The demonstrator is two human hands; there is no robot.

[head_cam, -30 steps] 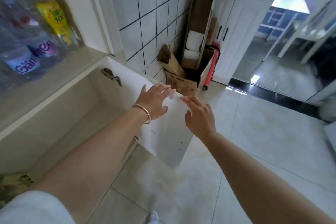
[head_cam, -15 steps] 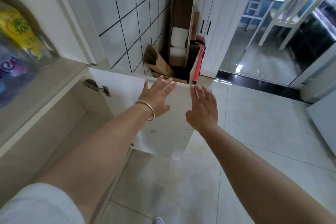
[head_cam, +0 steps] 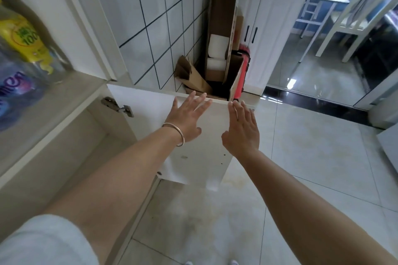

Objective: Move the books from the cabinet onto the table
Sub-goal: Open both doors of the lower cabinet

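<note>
Both hands were held flat, fingers straight, near the top edge of the open white cabinet door [head_cam: 193,157]: left hand [head_cam: 186,117], right hand [head_cam: 242,129]. Nothing was gripped. Books could not be seen.

A smooth matt white cabinet door [head_cam: 200,153], glossy wall tiles [head_cam: 150,28], polished floor tiles [head_cam: 312,157] and brown cardboard boxes [head_cam: 221,17] are seen.
</note>
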